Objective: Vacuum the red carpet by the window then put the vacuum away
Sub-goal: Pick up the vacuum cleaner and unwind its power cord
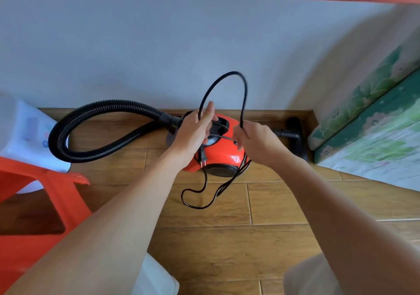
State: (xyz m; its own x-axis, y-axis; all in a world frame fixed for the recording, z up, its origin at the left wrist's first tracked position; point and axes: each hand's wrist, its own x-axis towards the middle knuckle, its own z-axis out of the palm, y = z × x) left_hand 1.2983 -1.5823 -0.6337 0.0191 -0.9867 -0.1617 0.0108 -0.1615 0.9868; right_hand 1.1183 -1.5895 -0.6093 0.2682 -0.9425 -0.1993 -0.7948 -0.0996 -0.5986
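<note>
At the floor's (227,238) far edge, a black hose (91,122) loops left. Your left hand (195,131), fingers loosely extended, holds the black cord (244,90), which arches over to your right hand (254,142), pinching it tight. Under both hands sits the red vacuum (218,158), near the wall.

Vacuum body (218,158) at centre, wall (159,45) close behind at 12 o'clock, ribbed hose (91,117) looping across 9 o'clock, floor nozzle (295,135) at 3 o'clock against patterned mattress (375,124), orange stool (45,181) at 8 o'clock, slack cord (229,73) trailing at 6 o'clock, bare wooden floor (216,238) open beyond.
</note>
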